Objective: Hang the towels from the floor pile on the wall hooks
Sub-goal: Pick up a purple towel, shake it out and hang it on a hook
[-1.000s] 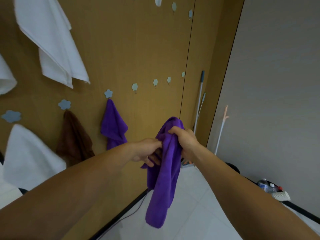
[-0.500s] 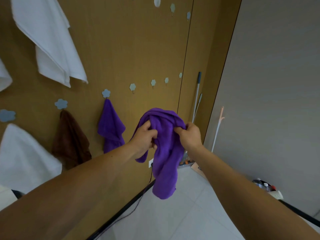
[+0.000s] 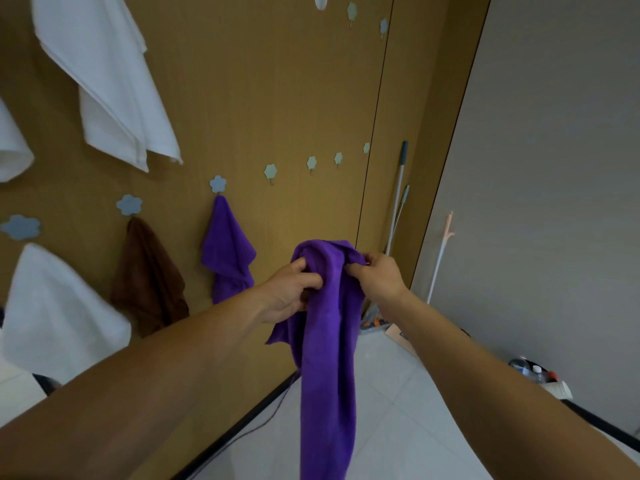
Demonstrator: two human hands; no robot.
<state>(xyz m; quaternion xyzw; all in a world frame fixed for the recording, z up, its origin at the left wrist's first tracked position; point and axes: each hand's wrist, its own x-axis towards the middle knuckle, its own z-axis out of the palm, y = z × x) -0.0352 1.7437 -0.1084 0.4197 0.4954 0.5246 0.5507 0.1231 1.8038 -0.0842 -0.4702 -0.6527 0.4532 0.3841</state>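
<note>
Purple towel (image 3: 329, 358) now longer, lower between left hand (image 3: 289, 289) and right hand (image 3: 375, 275)

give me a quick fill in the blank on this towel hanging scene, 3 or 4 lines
1. Both hands, left and right, hold a towel whose colour is ____.
2. The brown towel hangs directly left of a hung towel coloured ____.
3. The flower hook just right of the hung purple towel's hook carries ____ towel.
4. The mop handle leans in the corner to the ____ of the hooks.

Missing words: purple; purple; no; right
</note>
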